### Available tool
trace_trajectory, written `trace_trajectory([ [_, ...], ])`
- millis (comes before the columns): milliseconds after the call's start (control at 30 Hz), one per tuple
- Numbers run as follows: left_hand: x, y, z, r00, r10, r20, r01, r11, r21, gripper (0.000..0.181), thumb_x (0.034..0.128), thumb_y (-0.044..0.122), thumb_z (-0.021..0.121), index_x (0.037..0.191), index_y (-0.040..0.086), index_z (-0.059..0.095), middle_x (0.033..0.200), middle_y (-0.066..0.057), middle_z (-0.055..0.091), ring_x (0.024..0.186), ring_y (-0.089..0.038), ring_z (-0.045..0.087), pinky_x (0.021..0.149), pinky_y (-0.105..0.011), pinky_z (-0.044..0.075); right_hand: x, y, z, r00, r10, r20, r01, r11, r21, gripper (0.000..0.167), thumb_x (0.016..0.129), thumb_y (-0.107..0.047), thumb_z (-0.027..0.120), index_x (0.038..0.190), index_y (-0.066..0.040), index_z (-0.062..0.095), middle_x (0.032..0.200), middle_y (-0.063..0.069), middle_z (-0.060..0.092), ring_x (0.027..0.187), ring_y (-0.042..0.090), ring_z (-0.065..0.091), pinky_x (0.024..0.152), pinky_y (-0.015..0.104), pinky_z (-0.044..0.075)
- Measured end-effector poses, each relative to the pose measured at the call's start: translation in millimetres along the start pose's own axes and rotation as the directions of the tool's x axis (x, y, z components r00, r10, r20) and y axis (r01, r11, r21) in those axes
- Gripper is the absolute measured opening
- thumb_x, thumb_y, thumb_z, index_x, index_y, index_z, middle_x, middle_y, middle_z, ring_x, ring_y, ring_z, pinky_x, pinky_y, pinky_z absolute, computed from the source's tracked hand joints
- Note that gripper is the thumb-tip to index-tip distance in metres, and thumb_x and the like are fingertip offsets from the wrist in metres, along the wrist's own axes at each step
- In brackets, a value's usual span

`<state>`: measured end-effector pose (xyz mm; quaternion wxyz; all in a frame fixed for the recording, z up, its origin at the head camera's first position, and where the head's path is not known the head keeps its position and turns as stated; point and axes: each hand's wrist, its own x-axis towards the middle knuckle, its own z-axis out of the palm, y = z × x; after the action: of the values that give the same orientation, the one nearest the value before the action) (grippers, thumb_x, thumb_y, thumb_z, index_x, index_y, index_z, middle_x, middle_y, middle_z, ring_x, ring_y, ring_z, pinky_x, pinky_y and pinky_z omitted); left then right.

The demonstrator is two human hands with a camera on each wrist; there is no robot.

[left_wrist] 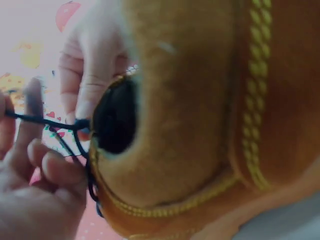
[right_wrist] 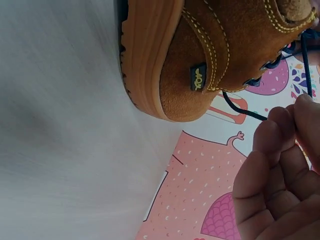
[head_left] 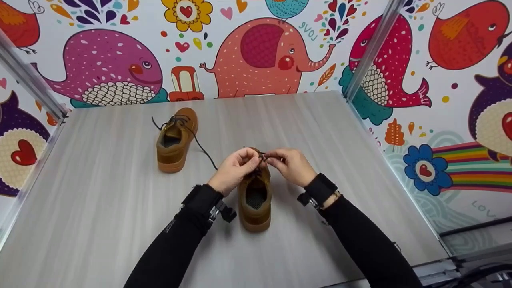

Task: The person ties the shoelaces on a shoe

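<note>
A brown lace-up shoe (head_left: pixel 256 218) stands between the two hands, its heel toward the camera in the head view. Over its front, the left hand (head_left: pixel 237 170) pinches a dark shoelace (left_wrist: pixel 47 121), which runs taut in the left wrist view from the fingers of this hand (left_wrist: pixel 45 195) to the shoe (left_wrist: pixel 190 125). Close by, the right hand (head_left: pixel 294 166) also pinches lace. In the right wrist view a dark lace (right_wrist: pixel 242 111) reaches from the shoe's eyelets to the right hand (right_wrist: pixel 280 175). The head view hides the lace ends behind fingers.
A second brown shoe (head_left: pixel 174 154) stands further left and back, one long loose lace (head_left: pixel 206 154) trailing toward the left hand. Both rest on a pale wood-grain table (head_left: pixel 100 200). Walls with cartoon animals (head_left: pixel 264 60) and metal posts (head_left: pixel 370 52) border it.
</note>
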<state>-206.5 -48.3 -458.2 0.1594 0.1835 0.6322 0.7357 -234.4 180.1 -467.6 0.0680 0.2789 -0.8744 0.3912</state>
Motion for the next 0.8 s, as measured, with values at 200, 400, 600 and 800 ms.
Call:
trace_trajectory([
  [200, -1.6, 1.6, 8.3, 0.993, 0.060, -0.105, -0.043, 0.986, 0.160, 0.013, 0.1007, 0.013, 0.076, 0.105, 0.001, 0.076, 0.093, -0.005, 0.077, 0.082, -0.015, 0.066, 0.071, -0.023, 0.051, 17.3, -8.6, -6.0, 0.996, -0.020, 0.089, -0.003, 0.967, 0.254, 0.032, 0.112, -0.012, 0.055, 0.139, 0.000, 0.069, 0.132, 0.019, 0.075, 0.119, 0.033, 0.072, 0.101, 0.040, 0.058],
  [400, 1.1, 1.3, 15.8, 0.961, 0.095, -0.262, -0.009, 0.950, 0.313, 0.014, 0.0947, 0.015, 0.083, 0.100, 0.002, 0.080, 0.089, -0.009, 0.081, 0.077, -0.011, 0.071, 0.069, -0.022, 0.054, 29.6, -20.8, -11.3, 0.973, -0.036, 0.229, -0.061, 0.912, 0.405, 0.048, 0.118, -0.031, 0.041, 0.159, -0.008, 0.051, 0.141, 0.018, 0.071, 0.133, 0.030, 0.067, 0.111, 0.050, 0.054],
  [600, 3.9, 1.3, 13.9, 0.939, 0.022, -0.342, 0.057, 0.974, 0.219, 0.008, 0.0955, 0.009, 0.081, 0.097, 0.002, 0.076, 0.084, -0.007, 0.080, 0.074, -0.009, 0.072, 0.065, -0.020, 0.054, 17.2, -15.2, -8.8, 0.991, 0.044, 0.126, -0.079, 0.953, 0.293, 0.024, 0.103, -0.013, 0.070, 0.121, 0.000, 0.079, 0.115, 0.018, 0.081, 0.095, 0.008, 0.074, 0.080, 0.020, 0.057],
  [800, 3.8, 1.7, 3.8, 0.942, 0.056, -0.332, 0.083, 0.917, 0.391, 0.015, 0.1056, 0.017, 0.069, 0.113, 0.006, 0.077, 0.100, -0.010, 0.081, 0.081, -0.017, 0.071, 0.072, -0.028, 0.055, 11.4, -11.9, -3.6, 0.994, 0.083, 0.072, -0.098, 0.963, 0.253, 0.018, 0.104, -0.018, 0.071, 0.106, -0.004, 0.082, 0.095, 0.016, 0.079, 0.078, 0.004, 0.065, 0.072, 0.020, 0.050],
])
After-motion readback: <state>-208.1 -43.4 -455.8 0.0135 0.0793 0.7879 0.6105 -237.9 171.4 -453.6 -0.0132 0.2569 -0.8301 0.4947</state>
